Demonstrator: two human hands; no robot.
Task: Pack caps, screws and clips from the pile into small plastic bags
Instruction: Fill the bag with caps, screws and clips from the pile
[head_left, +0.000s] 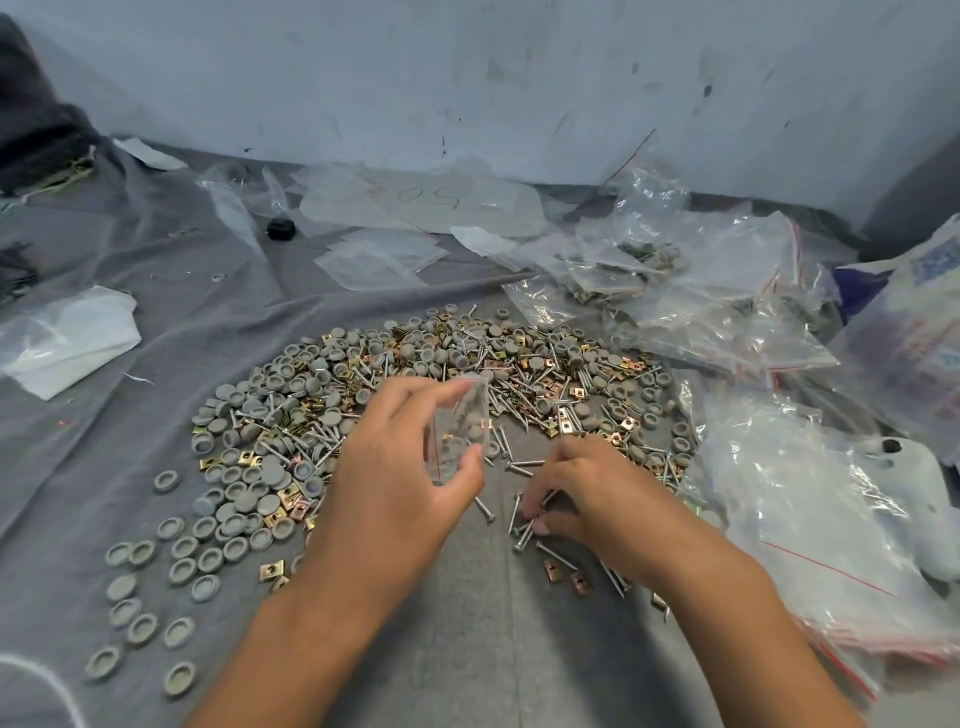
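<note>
Left hand (395, 467) pinches a small clear bag (460, 431) held open above the pile (415, 395). Right hand (587, 493) has fingers curled, gathering screws (524, 525) on the grey cloth (467, 649). Judged: screws light, stiff, slippery, best pinched mid-shank; bag limp, grip its rim.

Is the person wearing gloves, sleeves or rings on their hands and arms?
No. The left hand and the right hand are both bare, with no gloves and no rings that I can see. Both forearms are bare too, right down to the bottom edge of the picture, with no sleeves, watch or bracelet in sight. A short thumbnail shows on the right hand.
</note>
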